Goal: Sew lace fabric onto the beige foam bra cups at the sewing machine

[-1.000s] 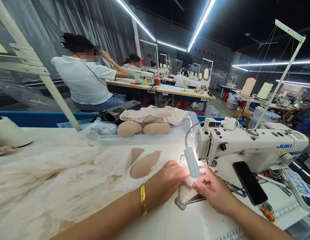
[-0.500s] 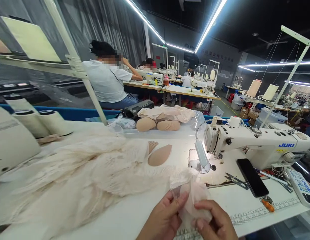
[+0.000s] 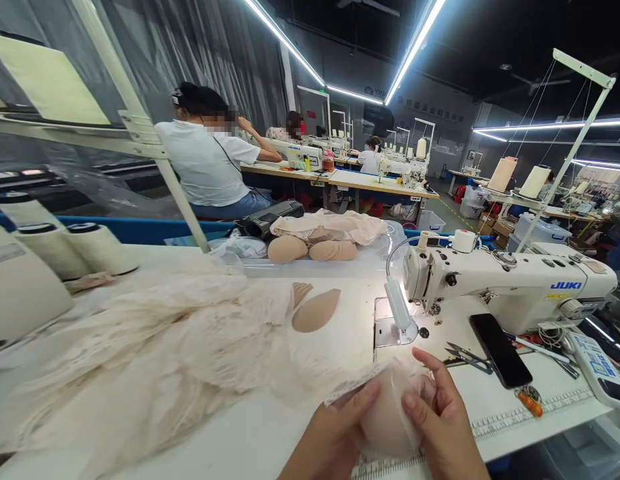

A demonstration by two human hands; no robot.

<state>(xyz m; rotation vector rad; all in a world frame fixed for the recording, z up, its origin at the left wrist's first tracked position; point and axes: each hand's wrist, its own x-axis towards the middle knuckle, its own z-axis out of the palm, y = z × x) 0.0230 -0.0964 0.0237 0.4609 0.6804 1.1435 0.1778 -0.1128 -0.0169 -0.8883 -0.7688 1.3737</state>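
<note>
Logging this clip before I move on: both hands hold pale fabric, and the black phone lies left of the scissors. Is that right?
One part is wrong: the black phone lies right of the scissors, as the head view shows. The left hand and right hand do hold the pale fabric.

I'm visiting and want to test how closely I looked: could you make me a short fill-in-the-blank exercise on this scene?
1. Counting the left hand and the right hand, the number holding the pale fabric is ____.
2. The blue brand name on the nearby white sewing machine reads ____.
3. In the picture, the black phone lies to the ____ of the scissors.
4. The small handle just below the phone is coloured ____.

Missing words: two; JUKI; right; orange.
</note>
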